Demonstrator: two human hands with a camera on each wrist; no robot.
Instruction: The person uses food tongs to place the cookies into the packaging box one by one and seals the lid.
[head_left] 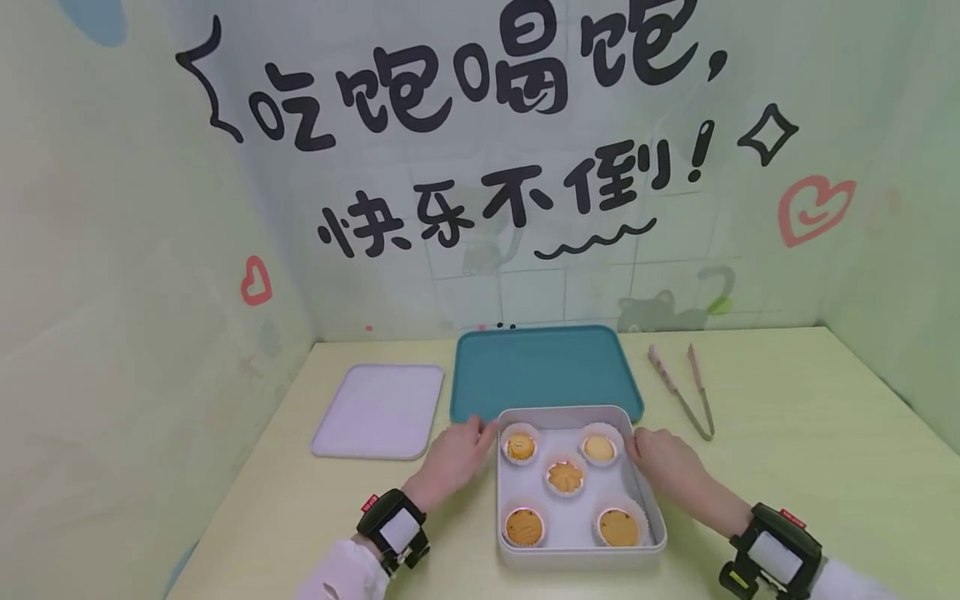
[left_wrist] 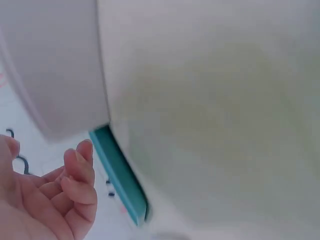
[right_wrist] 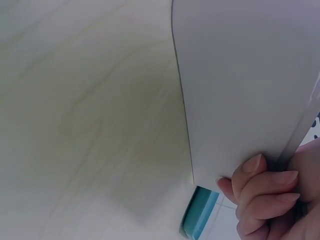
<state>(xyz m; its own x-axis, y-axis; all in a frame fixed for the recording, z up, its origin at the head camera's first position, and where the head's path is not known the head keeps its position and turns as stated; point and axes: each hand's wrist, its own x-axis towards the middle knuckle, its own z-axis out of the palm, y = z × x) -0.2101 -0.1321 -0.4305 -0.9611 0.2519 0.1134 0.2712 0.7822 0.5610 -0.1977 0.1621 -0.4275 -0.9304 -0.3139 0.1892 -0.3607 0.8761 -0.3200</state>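
A white rectangular baking pan stands on the table in front of me. Inside it sit several small golden pastries in pale paper cups, among them a flower-shaped one in the middle. At the pan's far left corner is my left hand; in the left wrist view its loosely bent fingers show beside the pan wall, apart from it. My right hand grips the far right corner, curled fingers against the pan's outer wall. Its thumb is mostly hidden.
A teal tray lies directly behind the pan, its near edge partly covered by it. To the left lies a pale lilac square plate. Tongs lie spread at the back right. A printed wall sheet borders the table.
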